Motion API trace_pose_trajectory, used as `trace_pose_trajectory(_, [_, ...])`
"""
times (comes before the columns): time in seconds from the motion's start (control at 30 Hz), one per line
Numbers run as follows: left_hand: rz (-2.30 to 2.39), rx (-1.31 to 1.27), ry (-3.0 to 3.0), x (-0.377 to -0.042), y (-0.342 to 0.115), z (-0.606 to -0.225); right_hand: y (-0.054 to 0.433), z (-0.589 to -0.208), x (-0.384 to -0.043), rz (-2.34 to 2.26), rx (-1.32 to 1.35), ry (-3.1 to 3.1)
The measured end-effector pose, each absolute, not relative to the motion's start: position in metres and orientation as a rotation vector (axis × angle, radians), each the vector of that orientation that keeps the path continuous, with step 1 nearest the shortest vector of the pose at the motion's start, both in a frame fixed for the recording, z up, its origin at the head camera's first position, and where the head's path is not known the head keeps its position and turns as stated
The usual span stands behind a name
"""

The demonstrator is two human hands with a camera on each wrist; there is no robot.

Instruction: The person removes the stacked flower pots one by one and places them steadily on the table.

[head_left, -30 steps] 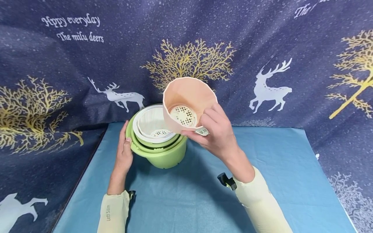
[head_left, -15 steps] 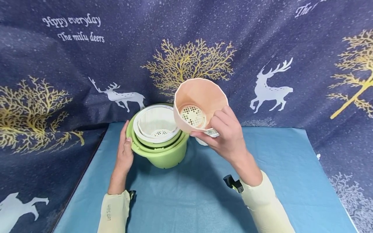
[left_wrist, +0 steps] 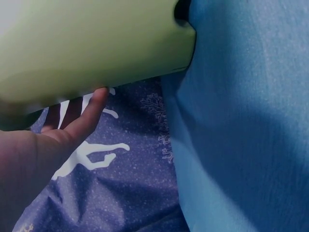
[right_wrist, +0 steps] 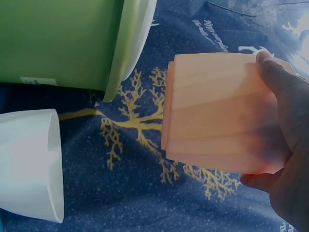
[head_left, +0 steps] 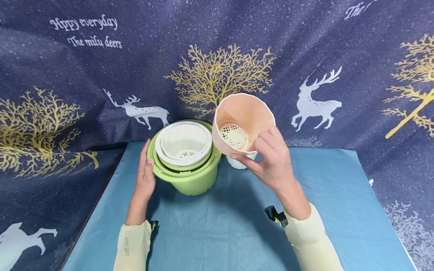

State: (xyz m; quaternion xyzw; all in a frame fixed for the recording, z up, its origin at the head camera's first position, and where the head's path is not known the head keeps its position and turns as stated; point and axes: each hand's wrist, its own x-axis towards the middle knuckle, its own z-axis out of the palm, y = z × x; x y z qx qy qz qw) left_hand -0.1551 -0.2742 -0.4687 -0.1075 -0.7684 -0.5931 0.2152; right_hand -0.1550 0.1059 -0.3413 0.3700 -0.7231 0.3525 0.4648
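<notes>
My right hand [head_left: 272,160] pinches the near right rim of a peach faceted plant pot [right_wrist: 217,111], fingers inside the rim and thumb outside. The pot is held up, tilted with its mouth toward me, and a cream perforated disc [head_left: 234,134] shows at its bottom. My left hand [head_left: 145,177] holds the left side of a large green pot [head_left: 194,184], thumb at the rim; in the left wrist view its fingers [left_wrist: 91,113] lie against the outer wall. Nested inside are another green pot and white pots [head_left: 184,135] with a perforated bottom.
A small white pot [right_wrist: 29,164] stands on the table just right of the green one, partly hidden in the head view by the peach pot. Blue cloth [head_left: 217,233] covers the table. A dark blue curtain [head_left: 217,34] with deer and trees hangs behind.
My right hand has carried the peach pot to the right, away from over the nested pots and in front of the small white pot. My left hand stays in place on the green pot.
</notes>
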Motion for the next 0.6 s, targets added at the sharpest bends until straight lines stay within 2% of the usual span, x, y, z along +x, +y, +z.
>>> trace_pose_trajectory(0.6, [-1.632,-0.264,-2.158,-0.155,-0.274,-0.468,0.125,-0.357,-0.157,0.820,0.822,-1.773])
